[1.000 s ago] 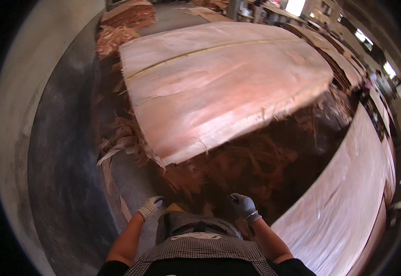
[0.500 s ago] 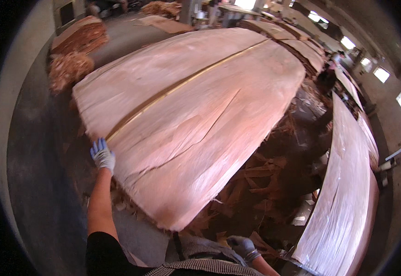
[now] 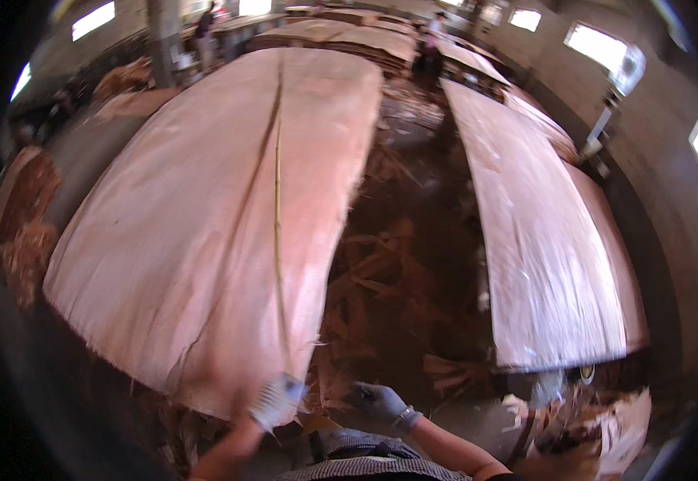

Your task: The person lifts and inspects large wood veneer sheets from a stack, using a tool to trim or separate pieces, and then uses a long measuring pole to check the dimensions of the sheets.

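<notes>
A large sheet of pinkish veneer (image 3: 181,232) lies on top of a stack at the left, its near end tapering toward me. A long thin yellowish stick (image 3: 278,192) runs lengthwise over it, close to the right edge. My left hand (image 3: 278,401), in a white and blue glove and blurred by motion, is closed around the stick's near end at the sheet's near right corner. Off that corner, my right hand (image 3: 379,401) hovers in a grey glove, fingers loosely bent and pointing left, with nothing visible in it. A band circles the right wrist.
Another veneer stack (image 3: 541,240) runs along the right side. Torn veneer scraps (image 3: 373,264) litter the dark floor between the stacks, and a heap of pieces (image 3: 605,433) lies at the lower right. Farther off are more stacks (image 3: 341,36), a pillar (image 3: 165,40) and people.
My view has turned to the right. My left hand has carried the stick's near end rightward across the sheet to its right edge. My right hand has risen a little from beside my waist.
</notes>
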`<state>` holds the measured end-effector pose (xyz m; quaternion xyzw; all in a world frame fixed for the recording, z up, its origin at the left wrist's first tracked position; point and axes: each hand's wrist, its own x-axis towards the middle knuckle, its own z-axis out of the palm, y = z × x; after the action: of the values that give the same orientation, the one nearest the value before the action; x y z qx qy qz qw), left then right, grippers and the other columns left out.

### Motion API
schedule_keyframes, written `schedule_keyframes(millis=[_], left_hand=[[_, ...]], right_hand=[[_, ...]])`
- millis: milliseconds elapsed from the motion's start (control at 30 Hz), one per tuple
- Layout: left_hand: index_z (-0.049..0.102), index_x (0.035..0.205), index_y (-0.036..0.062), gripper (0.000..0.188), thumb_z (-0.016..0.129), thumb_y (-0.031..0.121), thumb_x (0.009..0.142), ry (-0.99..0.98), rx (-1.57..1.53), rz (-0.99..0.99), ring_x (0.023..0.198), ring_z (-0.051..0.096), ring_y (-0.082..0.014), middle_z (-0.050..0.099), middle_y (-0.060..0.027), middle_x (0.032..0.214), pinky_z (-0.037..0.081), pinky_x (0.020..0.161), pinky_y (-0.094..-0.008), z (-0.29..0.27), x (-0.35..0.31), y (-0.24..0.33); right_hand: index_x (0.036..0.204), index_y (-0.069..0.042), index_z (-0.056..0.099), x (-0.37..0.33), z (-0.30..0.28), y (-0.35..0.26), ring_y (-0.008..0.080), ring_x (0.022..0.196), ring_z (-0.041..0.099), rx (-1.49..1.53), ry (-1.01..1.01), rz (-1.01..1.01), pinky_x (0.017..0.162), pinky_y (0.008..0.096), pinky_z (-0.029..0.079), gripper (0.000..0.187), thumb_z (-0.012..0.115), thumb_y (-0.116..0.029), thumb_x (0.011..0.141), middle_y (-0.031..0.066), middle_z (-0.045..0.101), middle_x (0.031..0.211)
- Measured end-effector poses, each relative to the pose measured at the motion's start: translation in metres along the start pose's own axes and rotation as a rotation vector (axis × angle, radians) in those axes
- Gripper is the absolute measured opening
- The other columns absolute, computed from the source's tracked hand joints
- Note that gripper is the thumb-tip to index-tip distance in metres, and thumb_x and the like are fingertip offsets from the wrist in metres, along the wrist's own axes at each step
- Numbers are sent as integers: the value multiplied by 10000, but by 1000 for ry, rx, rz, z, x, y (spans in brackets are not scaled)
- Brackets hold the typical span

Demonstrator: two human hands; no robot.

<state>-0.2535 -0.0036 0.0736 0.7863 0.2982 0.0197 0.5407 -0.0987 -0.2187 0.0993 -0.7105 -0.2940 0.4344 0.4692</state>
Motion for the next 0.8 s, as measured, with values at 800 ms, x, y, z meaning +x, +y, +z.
schedule_keyframes(millis=[800], left_hand=[[562,1089,-39,427,652,265,803,-54,-581,-491,902,577,-269,610,-161,1056,446,803,-396,641,182,182]], right_hand=[[965,-120,655,-494,-200,304,314,766,634,-272,719,281,654,382,503,284,647,-306,750,146,644,839]])
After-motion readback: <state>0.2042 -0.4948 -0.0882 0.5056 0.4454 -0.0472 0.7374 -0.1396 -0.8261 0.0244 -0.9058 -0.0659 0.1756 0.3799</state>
